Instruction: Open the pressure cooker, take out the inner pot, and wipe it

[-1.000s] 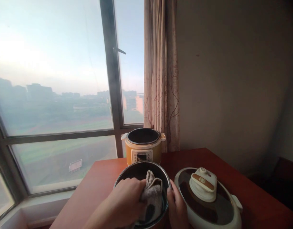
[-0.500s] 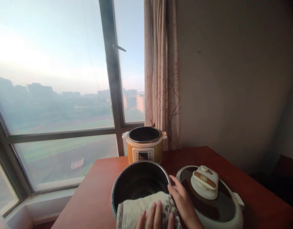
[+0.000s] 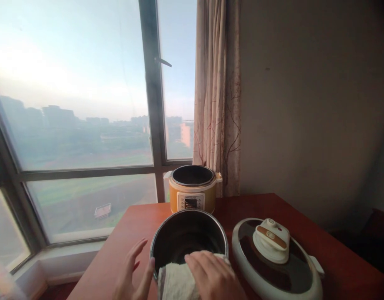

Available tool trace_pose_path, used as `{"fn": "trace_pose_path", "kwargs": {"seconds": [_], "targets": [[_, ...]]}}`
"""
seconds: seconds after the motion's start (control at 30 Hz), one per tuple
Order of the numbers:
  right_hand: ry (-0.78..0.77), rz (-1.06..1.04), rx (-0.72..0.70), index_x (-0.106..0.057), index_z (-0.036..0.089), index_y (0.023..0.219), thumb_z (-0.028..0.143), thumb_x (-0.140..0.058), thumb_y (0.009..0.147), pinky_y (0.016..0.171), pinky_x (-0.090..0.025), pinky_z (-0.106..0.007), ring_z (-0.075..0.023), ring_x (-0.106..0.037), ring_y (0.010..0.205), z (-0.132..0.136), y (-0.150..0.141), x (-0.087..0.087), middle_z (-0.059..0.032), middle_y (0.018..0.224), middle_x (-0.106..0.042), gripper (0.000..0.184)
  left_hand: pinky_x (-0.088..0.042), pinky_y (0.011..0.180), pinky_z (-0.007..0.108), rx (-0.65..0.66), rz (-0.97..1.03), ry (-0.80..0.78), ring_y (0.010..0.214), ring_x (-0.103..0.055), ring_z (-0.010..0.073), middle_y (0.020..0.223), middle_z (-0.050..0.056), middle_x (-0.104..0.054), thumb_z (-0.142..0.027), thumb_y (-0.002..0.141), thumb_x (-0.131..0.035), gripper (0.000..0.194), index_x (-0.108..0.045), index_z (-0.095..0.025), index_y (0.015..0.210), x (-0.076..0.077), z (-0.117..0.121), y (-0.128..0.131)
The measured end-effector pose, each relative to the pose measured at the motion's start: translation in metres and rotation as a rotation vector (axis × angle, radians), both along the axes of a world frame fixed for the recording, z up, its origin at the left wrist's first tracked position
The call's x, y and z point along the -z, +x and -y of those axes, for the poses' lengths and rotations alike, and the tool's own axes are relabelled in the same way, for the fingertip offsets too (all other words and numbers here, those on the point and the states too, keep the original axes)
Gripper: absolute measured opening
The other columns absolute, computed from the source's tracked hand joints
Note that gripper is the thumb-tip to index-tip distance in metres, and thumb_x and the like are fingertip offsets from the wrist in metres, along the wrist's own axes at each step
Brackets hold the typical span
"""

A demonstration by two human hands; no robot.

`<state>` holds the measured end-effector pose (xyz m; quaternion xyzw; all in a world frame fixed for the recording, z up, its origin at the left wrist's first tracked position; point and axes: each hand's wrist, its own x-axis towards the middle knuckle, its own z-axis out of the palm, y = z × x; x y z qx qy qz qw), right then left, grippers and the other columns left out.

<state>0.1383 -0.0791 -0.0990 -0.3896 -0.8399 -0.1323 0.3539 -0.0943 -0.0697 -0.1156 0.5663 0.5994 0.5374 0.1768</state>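
A dark metal inner pot (image 3: 188, 235) stands on the red-brown table (image 3: 129, 241) close to me. A pale cloth (image 3: 176, 281) hangs over its near rim. My right hand (image 3: 215, 275) lies on top of the cloth with its fingers curved and pressed together over it. My left hand (image 3: 134, 273) is just left of the pot with fingers spread, holding nothing, its fingertips near the pot's outer wall.
An orange-yellow electric cooker body (image 3: 193, 189), with no lid on, stands behind the pot by the window. Its white and dark lid (image 3: 274, 256) lies on the table to the right. A curtain (image 3: 217, 96) hangs by the wall.
The left hand has come off the cloth and moved out to the left of the pot. The right hand has shifted from the pot's rim onto the cloth.
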Motion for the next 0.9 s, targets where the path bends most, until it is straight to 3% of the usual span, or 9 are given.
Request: {"fn": "trace_pose_path", "kwargs": {"seconds": [0.03,0.1,0.2,0.33,0.5,0.67,0.9], "targets": [[0.068,0.023,0.035,-0.063,0.026,0.124,0.022,-0.060,0.089,0.076,-0.053,-0.029,-0.0214,-0.071,0.087,-0.003,-0.011,0.013,-0.0037,0.108,-0.076,0.035,-0.048,0.108,0.055,-0.040,0.125,-0.081,0.134,-0.054,0.0370,0.144,0.016,-0.058,-0.057,0.081,-0.063,0.061,-0.058,-0.019,0.129,0.004,-0.010,-0.005],[0.144,0.036,0.103,-0.066,0.025,0.108,0.019,-0.061,0.087,0.067,-0.051,-0.031,-0.0203,-0.068,0.068,-0.009,-0.030,0.036,-0.0018,0.086,-0.076,0.023,-0.048,0.107,0.055,0.037,0.317,-0.181,0.133,-0.053,0.0404,0.139,0.019,-0.062,-0.063,0.072,-0.069,0.075,-0.057,-0.015,0.129,0.014,-0.025,-0.005],[0.096,0.067,0.167,-0.063,0.024,0.087,0.016,-0.066,0.079,0.051,-0.043,-0.031,-0.0204,-0.063,0.053,-0.017,-0.044,0.050,0.0014,0.065,-0.067,0.012,-0.048,0.107,0.050,0.246,0.424,-0.196,0.124,-0.060,0.0401,0.123,0.015,-0.072,-0.060,0.067,-0.073,0.067,-0.066,-0.016,0.117,0.026,-0.037,0.001],[-0.022,0.210,0.121,-0.056,0.024,0.076,0.012,-0.065,0.075,0.045,-0.036,-0.031,-0.0197,-0.065,0.051,-0.017,-0.041,0.035,0.0020,0.064,-0.067,0.015,-0.047,0.106,0.049,0.288,0.351,-0.139,0.119,-0.061,0.0403,0.114,0.010,-0.076,-0.052,0.067,-0.069,0.052,-0.073,-0.018,0.106,0.023,-0.039,0.001],[-0.041,0.306,0.088,-0.055,0.023,0.075,0.012,-0.066,0.074,0.043,-0.033,-0.032,-0.0200,-0.066,0.051,-0.012,-0.035,0.017,0.0023,0.065,-0.068,0.015,-0.049,0.100,0.046,0.400,0.164,-0.171,0.109,-0.064,0.0374,0.112,0.008,-0.076,-0.035,0.071,-0.062,0.048,-0.073,-0.017,0.114,-0.004,-0.036,-0.005],[-0.088,0.371,0.044,-0.054,0.023,0.078,0.020,-0.071,0.076,0.046,-0.032,-0.031,-0.0199,-0.066,0.053,-0.009,-0.028,0.008,0.0027,0.069,-0.070,0.017,-0.050,0.098,0.041,0.582,0.167,-0.204,0.107,-0.065,0.0339,0.113,0.007,-0.076,-0.028,0.073,-0.060,0.048,-0.072,-0.017,0.118,-0.024,-0.045,-0.007],[-0.190,0.443,-0.072,-0.055,0.024,0.077,0.035,-0.074,0.078,0.051,-0.025,-0.032,-0.0176,-0.063,0.060,-0.005,0.017,-0.006,0.0051,0.072,-0.068,0.022,-0.046,0.102,0.044,0.731,0.207,-0.326,0.112,-0.062,0.0355,0.109,0.003,-0.078,-0.025,0.064,-0.062,0.049,-0.077,-0.021,0.110,-0.044,-0.059,-0.009]]}}
